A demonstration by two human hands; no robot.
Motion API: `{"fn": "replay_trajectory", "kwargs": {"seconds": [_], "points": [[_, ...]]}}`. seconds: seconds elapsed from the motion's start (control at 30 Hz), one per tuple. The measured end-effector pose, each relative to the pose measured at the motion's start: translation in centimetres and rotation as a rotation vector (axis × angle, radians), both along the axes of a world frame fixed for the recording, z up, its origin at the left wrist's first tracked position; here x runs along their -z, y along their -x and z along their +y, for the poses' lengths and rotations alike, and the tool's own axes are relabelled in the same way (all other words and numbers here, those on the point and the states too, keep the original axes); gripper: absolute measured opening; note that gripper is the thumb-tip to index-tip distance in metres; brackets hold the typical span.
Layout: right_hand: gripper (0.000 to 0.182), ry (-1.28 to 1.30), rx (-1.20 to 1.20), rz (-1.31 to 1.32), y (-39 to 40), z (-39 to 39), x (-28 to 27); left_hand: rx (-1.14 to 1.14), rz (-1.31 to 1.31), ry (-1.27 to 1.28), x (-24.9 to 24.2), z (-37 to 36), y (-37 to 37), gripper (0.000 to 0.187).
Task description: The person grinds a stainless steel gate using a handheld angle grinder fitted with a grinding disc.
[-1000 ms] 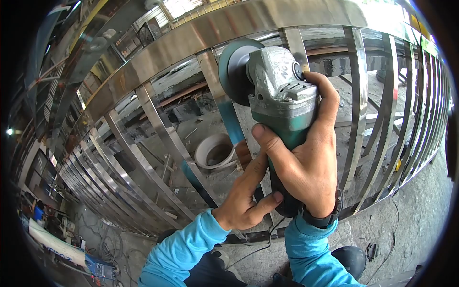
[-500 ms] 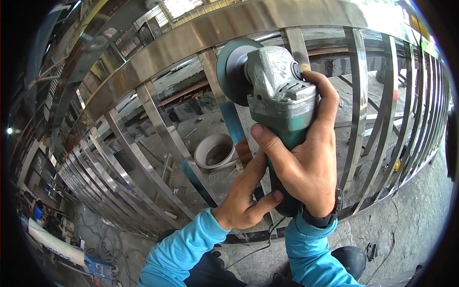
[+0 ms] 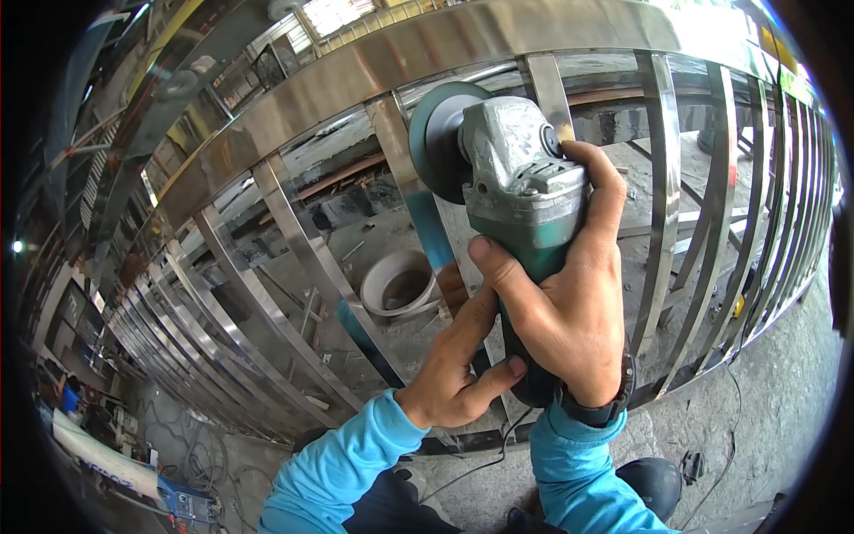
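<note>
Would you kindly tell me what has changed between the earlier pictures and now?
The grinder has tipped slightly: its head and disc sit a little lower, away from the top rail. Nothing was taken hold of or let go; the right hand and left hand stay on the grinder, and the bowl beyond the bars looks unmoved.

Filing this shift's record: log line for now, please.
right hand: grips grinder | left hand: at its handle | disc: beside metal bar
</note>
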State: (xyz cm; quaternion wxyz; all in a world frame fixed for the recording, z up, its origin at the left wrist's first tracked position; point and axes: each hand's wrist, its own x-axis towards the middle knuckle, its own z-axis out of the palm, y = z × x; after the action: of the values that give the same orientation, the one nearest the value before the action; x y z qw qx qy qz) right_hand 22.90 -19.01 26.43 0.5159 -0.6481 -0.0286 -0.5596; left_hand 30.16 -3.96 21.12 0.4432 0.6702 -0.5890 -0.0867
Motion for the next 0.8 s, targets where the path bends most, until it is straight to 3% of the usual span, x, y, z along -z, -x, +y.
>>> {"fn": "replay_trajectory", "kwargs": {"seconds": [0.7,0.8], "points": [[0.087,0.027,0.071,0.025,0.13,0.14,-0.41,0.011,0.004,0.016,-0.55,-0.12,-0.01,0.091],[0.086,-0.037,-0.005,0.011,0.13,0.23,-0.44,0.015,0.023,0.022,-0.56,-0.14,0.08,0.091]]}}
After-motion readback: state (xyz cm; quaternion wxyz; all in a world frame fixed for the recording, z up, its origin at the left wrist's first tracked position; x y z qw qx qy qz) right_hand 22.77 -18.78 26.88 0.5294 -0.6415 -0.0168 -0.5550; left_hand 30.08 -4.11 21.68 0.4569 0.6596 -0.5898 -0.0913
